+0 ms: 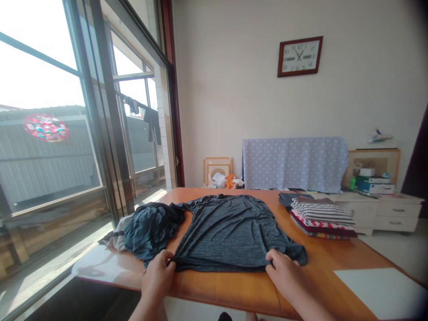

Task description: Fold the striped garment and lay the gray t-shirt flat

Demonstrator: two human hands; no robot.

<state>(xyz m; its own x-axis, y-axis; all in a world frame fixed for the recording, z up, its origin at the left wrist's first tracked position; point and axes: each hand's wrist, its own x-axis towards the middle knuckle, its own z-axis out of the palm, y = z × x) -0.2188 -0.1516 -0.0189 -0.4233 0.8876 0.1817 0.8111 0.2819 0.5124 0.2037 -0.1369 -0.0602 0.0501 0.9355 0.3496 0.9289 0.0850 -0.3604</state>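
Note:
A dark blue-grey shirt lies spread on the wooden table, with its near edge toward me and some wrinkles across it. My left hand pinches the near left corner of the shirt. At the near edge, right of the middle, my right hand is closed on the same fabric. Some of the shirt's cloth extends past my right hand to the right. Next to my left hand sits a crumpled heap of dark clothes, partly over a lighter grey garment.
A stack of folded clothes, striped on top, stands at the table's right side. A white sheet lies at the near right. Behind are a white cabinet and a cloth-draped object. Windows line the left.

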